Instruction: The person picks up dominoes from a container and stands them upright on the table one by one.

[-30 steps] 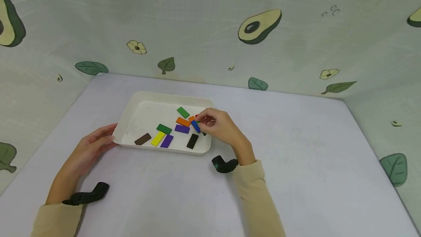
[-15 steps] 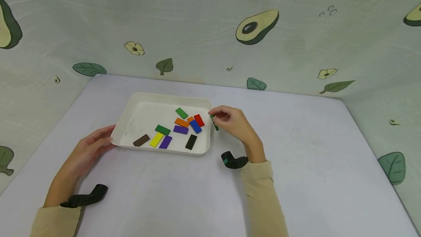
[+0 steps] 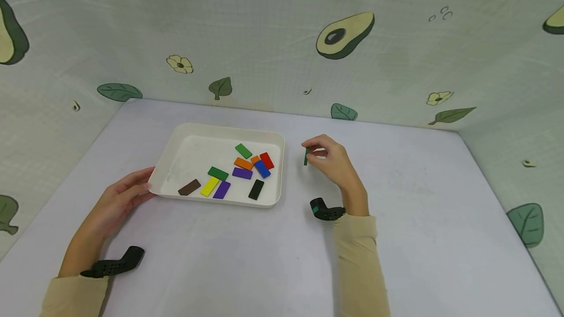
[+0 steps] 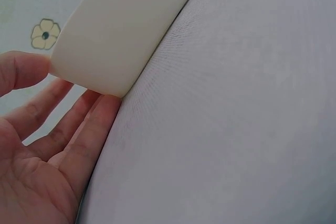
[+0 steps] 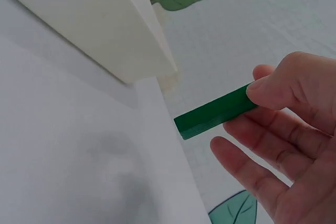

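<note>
A white rectangular tray (image 3: 176, 131) holds several small flat coloured blocks. My left hand (image 3: 125, 198) holds the tray's near left corner, thumb at the rim and fingers against the outer wall; the left wrist view shows the thumb (image 4: 26, 71) at the upper edge. To the right of the tray, my right hand (image 3: 330, 158) pinches a green block (image 5: 215, 111) between thumb and fingers. That block stands nearly upright in the head view, above the table, with one long end sticking out from the fingertips.
In the tray lie a blue block (image 3: 262, 169) against red (image 3: 267, 161) and orange ones, a black block (image 3: 256, 190), a yellow block (image 3: 209, 186) and a brown block (image 3: 189, 187). A patterned cloth (image 3: 273, 38) rises behind the white table (image 3: 423, 219).
The right hand has moved out of the tray to the right, carrying the green block, which has turned upright. The red block is now uncovered. The left hand stays at the tray's corner.
</note>
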### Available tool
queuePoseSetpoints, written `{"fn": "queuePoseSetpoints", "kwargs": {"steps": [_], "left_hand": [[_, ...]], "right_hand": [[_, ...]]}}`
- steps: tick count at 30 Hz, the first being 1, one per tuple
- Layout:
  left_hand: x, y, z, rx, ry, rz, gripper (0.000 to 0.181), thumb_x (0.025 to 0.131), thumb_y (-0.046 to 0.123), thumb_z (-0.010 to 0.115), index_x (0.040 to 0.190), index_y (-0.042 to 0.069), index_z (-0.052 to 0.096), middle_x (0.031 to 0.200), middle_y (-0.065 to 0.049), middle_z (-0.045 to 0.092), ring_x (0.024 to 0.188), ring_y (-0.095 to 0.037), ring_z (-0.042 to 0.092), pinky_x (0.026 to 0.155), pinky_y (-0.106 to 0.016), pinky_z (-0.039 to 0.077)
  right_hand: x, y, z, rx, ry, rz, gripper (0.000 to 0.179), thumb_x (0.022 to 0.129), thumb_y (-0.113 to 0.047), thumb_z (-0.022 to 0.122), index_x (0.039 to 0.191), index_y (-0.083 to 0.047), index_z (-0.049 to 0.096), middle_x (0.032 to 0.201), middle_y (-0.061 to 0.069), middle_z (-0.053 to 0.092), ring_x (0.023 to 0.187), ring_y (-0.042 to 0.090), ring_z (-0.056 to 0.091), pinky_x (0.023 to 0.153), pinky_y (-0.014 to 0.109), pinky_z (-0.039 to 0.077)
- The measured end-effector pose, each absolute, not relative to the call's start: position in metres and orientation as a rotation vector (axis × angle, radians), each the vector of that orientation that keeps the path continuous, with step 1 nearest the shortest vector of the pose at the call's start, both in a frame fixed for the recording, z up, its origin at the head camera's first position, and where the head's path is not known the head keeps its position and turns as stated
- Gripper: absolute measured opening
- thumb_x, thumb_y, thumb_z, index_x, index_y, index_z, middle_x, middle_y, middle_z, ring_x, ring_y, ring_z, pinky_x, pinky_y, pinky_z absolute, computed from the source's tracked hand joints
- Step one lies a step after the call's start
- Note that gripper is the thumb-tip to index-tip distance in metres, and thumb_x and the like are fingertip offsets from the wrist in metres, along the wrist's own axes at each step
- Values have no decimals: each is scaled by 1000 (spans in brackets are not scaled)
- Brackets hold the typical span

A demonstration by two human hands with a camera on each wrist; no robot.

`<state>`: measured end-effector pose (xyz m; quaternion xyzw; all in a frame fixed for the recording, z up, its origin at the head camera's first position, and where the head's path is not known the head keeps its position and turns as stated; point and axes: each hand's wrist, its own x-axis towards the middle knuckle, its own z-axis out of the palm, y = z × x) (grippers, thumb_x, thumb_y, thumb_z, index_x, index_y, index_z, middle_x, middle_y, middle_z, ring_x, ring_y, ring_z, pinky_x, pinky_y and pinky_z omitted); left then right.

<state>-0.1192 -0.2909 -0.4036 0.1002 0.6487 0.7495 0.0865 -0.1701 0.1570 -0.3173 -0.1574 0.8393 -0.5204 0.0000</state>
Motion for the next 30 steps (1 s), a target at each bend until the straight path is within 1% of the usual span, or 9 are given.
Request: {"fn": "queuePoseSetpoints", "kwargs": {"steps": [8, 13, 18, 20, 23, 26, 30], "left_hand": [[-120, -290, -404, 292, 1927, 2235, 38, 95, -1, 45, 132, 6, 48, 124, 9, 58, 105, -1, 60, 85, -15, 51], [-119, -289, -405, 290, 1934, 2225, 38, 95, -1, 45, 133, 6, 48, 123, 9, 58, 105, -1, 59, 86, -14, 50], [-119, -289, -406, 290, 1927, 2236, 38, 95, -2, 44, 132, 6, 48, 123, 8, 59, 105, -1, 60, 86, -15, 50], [-119, -289, -406, 290, 1923, 2245, 38, 95, -3, 44, 132, 6, 49, 123, 8, 59, 105, -2, 60, 85, -15, 51], [-119, -290, -407, 294, 1914, 2254, 38, 95, -3, 44, 131, 7, 50, 123, 8, 59, 105, -2, 60, 85, -15, 51], [-119, -290, -407, 299, 1906, 2260, 38, 95, -4, 44, 131, 7, 50, 123, 8, 59, 105, -2, 60, 85, -15, 51], [-120, -291, -407, 292, 1913, 2258, 38, 95, -3, 44, 131, 7, 50, 124, 9, 58, 105, -2, 60, 85, -15, 51]], "right_hand": [[-177, 162, -334, -474, 2629, -1671, 21, 84, 10, 56, 105, 11, 60, 110, 28, 57, 104, 38, 54, 95, 47, 47], [-180, 162, -344, -395, 2677, -1646, 24, 84, 9, 57, 107, 12, 59, 111, 26, 58, 104, 37, 55, 94, 46, 48], [-187, 163, -358, -408, 2675, -1706, 23, 83, 9, 58, 106, 12, 59, 110, 28, 58, 104, 40, 55, 94, 50, 47], [-193, 165, -367, -424, 2676, -1723, 23, 83, 9, 58, 106, 11, 60, 109, 27, 58, 103, 39, 56, 94, 49, 47], [-200, 167, -379, -413, 2693, -1715, 22, 83, 8, 58, 105, 6, 62, 108, 22, 60, 102, 35, 57, 93, 45, 49], [-202, 168, -383, -402, 2714, -1689, 23, 83, 6, 58, 105, 2, 63, 108, 18, 60, 101, 30, 58, 92, 41, 50], [-203, 167, -384, -407, 2728, -1669, 24, 84, 4, 59, 108, 0, 62, 110, 16, 60, 102, 30, 58, 92, 41, 49]]}}
